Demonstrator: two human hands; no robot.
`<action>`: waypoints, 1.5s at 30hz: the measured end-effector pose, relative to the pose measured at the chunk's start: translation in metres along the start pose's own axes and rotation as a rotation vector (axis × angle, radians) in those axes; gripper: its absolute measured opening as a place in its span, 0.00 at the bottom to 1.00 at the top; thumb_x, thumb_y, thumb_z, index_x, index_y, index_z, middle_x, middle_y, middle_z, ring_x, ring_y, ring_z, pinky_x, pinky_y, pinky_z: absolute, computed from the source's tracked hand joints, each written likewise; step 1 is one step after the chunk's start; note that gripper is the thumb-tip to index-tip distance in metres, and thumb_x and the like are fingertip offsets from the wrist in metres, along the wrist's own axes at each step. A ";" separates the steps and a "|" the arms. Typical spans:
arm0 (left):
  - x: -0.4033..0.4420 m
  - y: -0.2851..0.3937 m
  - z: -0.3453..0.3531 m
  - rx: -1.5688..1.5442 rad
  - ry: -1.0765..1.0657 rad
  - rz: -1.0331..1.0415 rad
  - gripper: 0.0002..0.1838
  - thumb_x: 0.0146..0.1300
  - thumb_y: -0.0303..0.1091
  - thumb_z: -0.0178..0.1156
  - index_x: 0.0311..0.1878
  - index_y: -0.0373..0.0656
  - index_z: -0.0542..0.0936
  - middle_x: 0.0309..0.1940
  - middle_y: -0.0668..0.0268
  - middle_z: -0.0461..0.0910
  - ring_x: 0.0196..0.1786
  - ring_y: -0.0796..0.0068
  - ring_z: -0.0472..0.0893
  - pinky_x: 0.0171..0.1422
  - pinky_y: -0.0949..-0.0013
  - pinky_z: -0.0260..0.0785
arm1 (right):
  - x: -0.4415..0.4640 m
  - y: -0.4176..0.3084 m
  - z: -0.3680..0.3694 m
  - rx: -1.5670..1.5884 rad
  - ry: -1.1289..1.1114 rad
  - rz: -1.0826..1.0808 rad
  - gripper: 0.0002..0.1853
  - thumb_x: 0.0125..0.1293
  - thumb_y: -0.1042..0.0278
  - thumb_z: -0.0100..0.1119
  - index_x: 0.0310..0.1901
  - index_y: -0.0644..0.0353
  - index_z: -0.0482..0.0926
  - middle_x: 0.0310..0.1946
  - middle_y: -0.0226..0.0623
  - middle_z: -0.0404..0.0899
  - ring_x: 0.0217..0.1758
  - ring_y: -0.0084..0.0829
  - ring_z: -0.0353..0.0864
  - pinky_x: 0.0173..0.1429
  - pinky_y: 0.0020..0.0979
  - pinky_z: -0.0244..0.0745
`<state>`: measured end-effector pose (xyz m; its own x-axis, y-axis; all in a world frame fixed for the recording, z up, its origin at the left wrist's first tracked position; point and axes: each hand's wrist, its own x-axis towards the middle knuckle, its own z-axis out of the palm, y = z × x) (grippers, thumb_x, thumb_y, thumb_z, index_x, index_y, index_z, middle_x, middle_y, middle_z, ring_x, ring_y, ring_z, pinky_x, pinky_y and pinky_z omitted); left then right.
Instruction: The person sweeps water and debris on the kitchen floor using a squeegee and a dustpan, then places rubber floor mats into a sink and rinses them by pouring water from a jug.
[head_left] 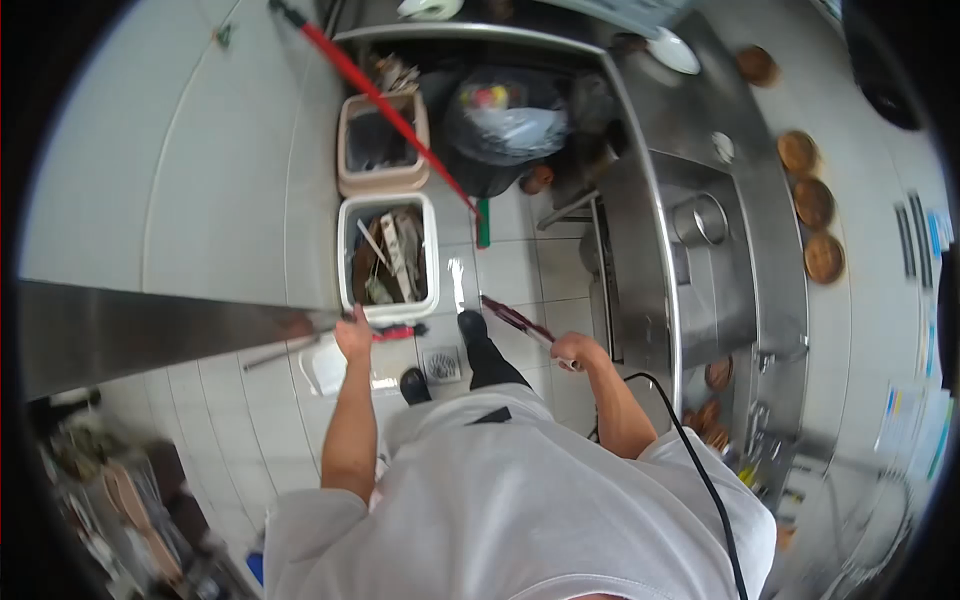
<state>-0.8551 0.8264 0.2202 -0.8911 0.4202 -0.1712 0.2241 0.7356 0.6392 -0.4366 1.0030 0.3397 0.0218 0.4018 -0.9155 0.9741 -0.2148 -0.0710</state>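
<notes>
My left hand (353, 335) is closed beside the end of the steel panel (180, 335), above a white dustpan-like piece (324, 366) on the floor. What its fingers grip is hidden. A red, brush-like thing (400, 332) shows just right of that hand. My right hand (580, 350) is wrapped round a long, dark red tool with two narrow arms, like tongs (516, 318), which points away over the floor. In front of my feet stands a white bin (432, 255), holding cardboard and other waste.
A beige bin (348, 178) stands behind the white one. A red-handled tool (375, 95) with a green end (484, 222) leans across there. A bagged bin (510, 135) sits under the counter. At right is a steel sink (645, 250); a floor drain (441, 365) lies by my feet.
</notes>
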 end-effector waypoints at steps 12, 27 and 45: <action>0.010 -0.019 0.007 -0.176 0.095 -0.159 0.17 0.65 0.45 0.60 0.35 0.38 0.83 0.24 0.51 0.82 0.27 0.55 0.82 0.35 0.58 0.72 | 0.072 -0.181 0.078 -0.547 -0.341 -0.445 0.13 0.52 0.67 0.52 0.28 0.67 0.83 0.25 0.47 0.82 0.27 0.38 0.84 0.31 0.38 0.76; 0.005 -0.032 -0.006 -0.132 0.053 -0.019 0.19 0.63 0.47 0.61 0.34 0.36 0.82 0.19 0.59 0.81 0.24 0.70 0.82 0.34 0.66 0.73 | 0.204 -0.314 0.360 -0.437 -0.465 -0.445 0.10 0.59 0.65 0.53 0.34 0.59 0.83 0.30 0.39 0.85 0.26 0.33 0.84 0.35 0.41 0.77; -0.132 -0.020 -0.088 -0.403 -0.176 -0.177 0.24 0.68 0.33 0.57 0.62 0.28 0.70 0.51 0.56 0.78 0.51 0.67 0.80 0.50 0.70 0.74 | 0.066 -0.278 0.057 0.288 -0.606 -0.733 0.10 0.64 0.63 0.58 0.34 0.61 0.81 0.32 0.38 0.83 0.26 0.26 0.80 0.26 0.27 0.75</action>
<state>-0.7768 0.7098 0.2960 -0.8139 0.4160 -0.4057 -0.1272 0.5536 0.8230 -0.7188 1.0386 0.2768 -0.7607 0.0161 -0.6489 0.6073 -0.3350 -0.7204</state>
